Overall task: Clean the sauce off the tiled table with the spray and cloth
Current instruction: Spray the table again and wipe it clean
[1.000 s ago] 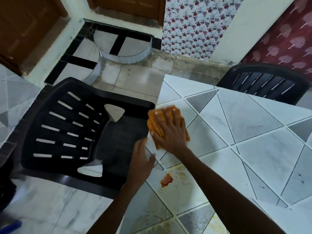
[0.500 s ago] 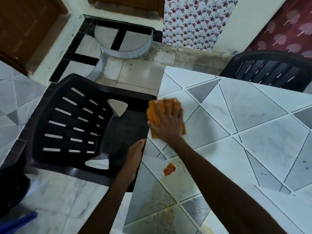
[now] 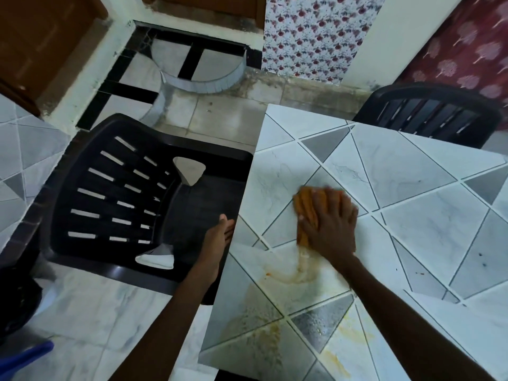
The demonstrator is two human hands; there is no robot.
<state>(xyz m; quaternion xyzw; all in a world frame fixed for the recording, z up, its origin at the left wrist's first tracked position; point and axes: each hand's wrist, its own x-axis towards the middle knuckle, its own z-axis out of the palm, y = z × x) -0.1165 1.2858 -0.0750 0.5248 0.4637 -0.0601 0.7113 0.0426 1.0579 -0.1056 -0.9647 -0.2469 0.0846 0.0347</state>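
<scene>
wiping in progress: right hand (image 3: 332, 229), fingers straight, presses the orange cloth (image 3: 306, 207) flat on the tiled table (image 3: 412, 166) at frame centre. left hand (image 3: 218, 237), empty, appears to brace the table's left edge. next: pass the cloth over the sauce smear (image 3: 291, 273) just below.

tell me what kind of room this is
Likely a home dining area: a tiled table, a black plastic chair beside it and a second chair at its far edge, with floral wall covering behind.
</scene>
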